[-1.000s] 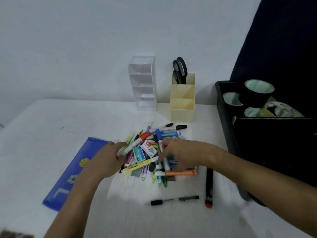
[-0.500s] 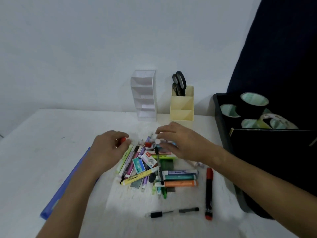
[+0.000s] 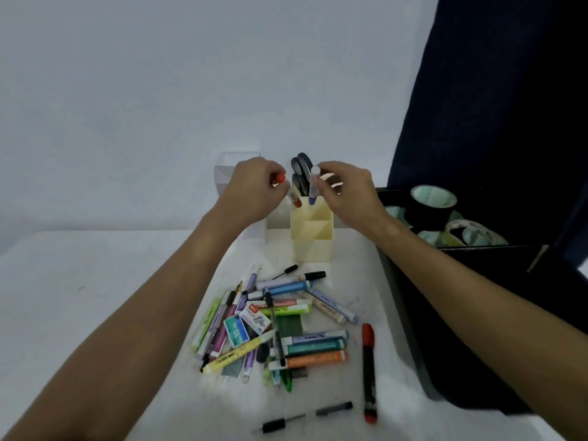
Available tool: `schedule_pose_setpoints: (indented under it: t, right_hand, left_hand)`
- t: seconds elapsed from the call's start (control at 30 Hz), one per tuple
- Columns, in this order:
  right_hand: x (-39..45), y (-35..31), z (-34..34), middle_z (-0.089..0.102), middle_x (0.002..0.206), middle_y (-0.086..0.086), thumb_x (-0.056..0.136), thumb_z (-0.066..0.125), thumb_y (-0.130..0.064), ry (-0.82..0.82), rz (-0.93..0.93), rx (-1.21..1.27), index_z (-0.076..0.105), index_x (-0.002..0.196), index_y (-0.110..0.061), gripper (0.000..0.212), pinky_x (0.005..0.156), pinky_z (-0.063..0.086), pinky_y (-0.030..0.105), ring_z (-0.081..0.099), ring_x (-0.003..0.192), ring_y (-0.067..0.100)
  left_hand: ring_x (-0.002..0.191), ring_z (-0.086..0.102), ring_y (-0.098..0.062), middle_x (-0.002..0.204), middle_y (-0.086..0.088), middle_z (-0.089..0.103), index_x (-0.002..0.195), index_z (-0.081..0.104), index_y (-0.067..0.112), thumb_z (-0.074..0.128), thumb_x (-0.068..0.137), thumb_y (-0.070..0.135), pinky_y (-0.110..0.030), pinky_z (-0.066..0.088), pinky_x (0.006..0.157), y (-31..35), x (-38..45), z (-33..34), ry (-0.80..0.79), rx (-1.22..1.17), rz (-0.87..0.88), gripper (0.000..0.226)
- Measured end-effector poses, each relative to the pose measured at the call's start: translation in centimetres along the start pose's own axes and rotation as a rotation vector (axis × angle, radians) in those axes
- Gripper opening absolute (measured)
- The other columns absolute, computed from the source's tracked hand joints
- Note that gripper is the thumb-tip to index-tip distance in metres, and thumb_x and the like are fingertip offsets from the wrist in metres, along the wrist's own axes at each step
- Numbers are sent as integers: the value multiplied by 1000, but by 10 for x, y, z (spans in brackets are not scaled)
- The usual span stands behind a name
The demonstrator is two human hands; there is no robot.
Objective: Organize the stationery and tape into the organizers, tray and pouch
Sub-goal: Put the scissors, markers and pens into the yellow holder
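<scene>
Above the white bench, the left hand grips a red-capped marker, tip down beside the pale yellow plastic organizer (black scissors inside). The right hand pinches a slim white-capped blue marker over the organizer's back compartment.

Both bare forearms reach forward and converge, the left hand raised with fingers curled in a pinch, the right hand level beside it, close but apart, thumb and fingers likewise pinched, knuckles turned up toward the camera.
</scene>
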State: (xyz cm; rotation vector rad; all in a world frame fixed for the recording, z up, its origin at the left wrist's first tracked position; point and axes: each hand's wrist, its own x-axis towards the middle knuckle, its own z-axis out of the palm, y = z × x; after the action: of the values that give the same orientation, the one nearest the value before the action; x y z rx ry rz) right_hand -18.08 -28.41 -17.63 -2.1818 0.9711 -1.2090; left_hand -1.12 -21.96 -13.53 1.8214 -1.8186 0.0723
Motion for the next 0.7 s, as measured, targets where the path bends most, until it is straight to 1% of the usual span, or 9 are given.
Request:
schedule_pose_setpoints:
  t: [0.03, 0.1, 0.17, 0.27, 0.33, 0.4, 0.57, 0.63, 0.7]
  right_hand:
    - [3, 5, 4, 70, 84, 0, 95, 56, -25, -3, 25, 1, 67, 91, -16, 15, 61, 51, 18, 67, 71, 12]
    - [4, 13, 14, 70, 85, 3, 95, 57, -22, -7, 83, 10, 67, 90, -15, 13, 53, 42, 7, 66, 67, 10]
    - [3, 20, 22, 70, 86, 2, 95, 56, -21, -26, 116, -8, 67, 89, -14, 14, 55, 41, 4, 66, 68, 8]
    - [0, 27, 32, 70, 88, -1, 95, 56, -19, -65, 134, -34, 69, 97, -13, 15, 61, 44, 6, 64, 71, 7]
    - [-2, 32, 37, 68, 90, -3, 94, 56, -18, -75, 156, -47, 69, 105, -11, 18, 59, 44, 3, 61, 70, 3]
    - [-4, 34, 40, 68, 92, -3, 94, 56, -18, -89, 168, -55, 68, 106, -11, 19, 59, 44, 2, 60, 69, -1]
    - [-9, 40, 49, 72, 99, 0, 95, 57, -22, -130, 173, -93, 69, 109, -11, 21, 64, 42, 5, 64, 77, 8]
    - [-10, 41, 50, 71, 101, 2, 95, 57, -22, -134, 176, -112, 68, 110, -10, 22, 64, 41, 6, 64, 77, 9]
    - [-11, 40, 50, 71, 103, 2, 95, 57, -22, -133, 192, -120, 68, 112, -9, 23, 67, 44, 10, 62, 78, 8]
  left_hand:
    - [84, 61, -28, 88, -14, 68, 87, 68, 4, 57, 88, 21, -33, 47, 76, -1, 6, 6, -18, 12, 2, 20]
    - [84, 62, -27, 88, -13, 69, 90, 69, 3, 57, 87, 20, -35, 48, 77, -4, 15, 19, -48, 27, 9, 21]
    - [85, 62, -25, 90, -10, 71, 93, 71, 4, 57, 86, 19, -35, 49, 79, -9, 20, 32, -74, 31, 20, 21]
    - [82, 63, -24, 87, -9, 71, 91, 71, 5, 57, 84, 16, -33, 50, 76, -13, 22, 45, -95, 10, 28, 19]
    - [80, 64, -24, 86, -8, 71, 91, 71, 5, 58, 84, 14, -32, 50, 75, -17, 21, 53, -99, -5, 27, 17]
    - [82, 64, -22, 91, -7, 72, 95, 71, 6, 60, 83, 14, -29, 49, 76, -21, 20, 59, -103, -17, 15, 18]
    - [83, 63, -14, 102, -2, 72, 105, 70, 11, 64, 83, 16, -17, 40, 76, -32, 14, 71, -82, -45, -3, 23]
    - [79, 60, -10, 103, -1, 72, 107, 69, 11, 65, 83, 17, -16, 39, 75, -34, 13, 73, -71, -61, -8, 25]
    - [76, 57, -7, 101, 0, 72, 106, 69, 12, 66, 83, 17, -17, 41, 75, -34, 13, 74, -69, -89, -14, 24]
